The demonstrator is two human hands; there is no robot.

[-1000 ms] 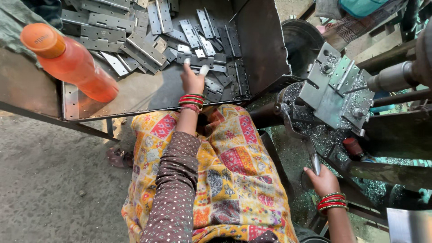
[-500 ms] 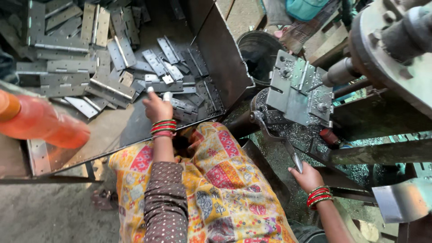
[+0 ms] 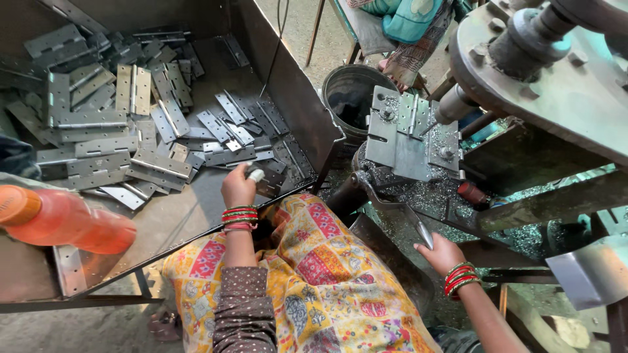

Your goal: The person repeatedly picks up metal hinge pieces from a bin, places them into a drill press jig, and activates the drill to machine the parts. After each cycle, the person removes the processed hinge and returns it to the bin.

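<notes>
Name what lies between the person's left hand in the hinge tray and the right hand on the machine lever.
In the head view, the person's lap in patterned yellow cloth fills the stretch between left hand and right hand, crossed by the tray's front edge.

- Grey metal hinges [image 3: 157, 163], flat perforated leaves, lie jumbled across the floor of the open steel bin [image 3: 288, 98]; some are folded, others spread open.
- Bright metal lever handle [image 3: 424, 234], slanted, its tip just above the press's base.
</notes>
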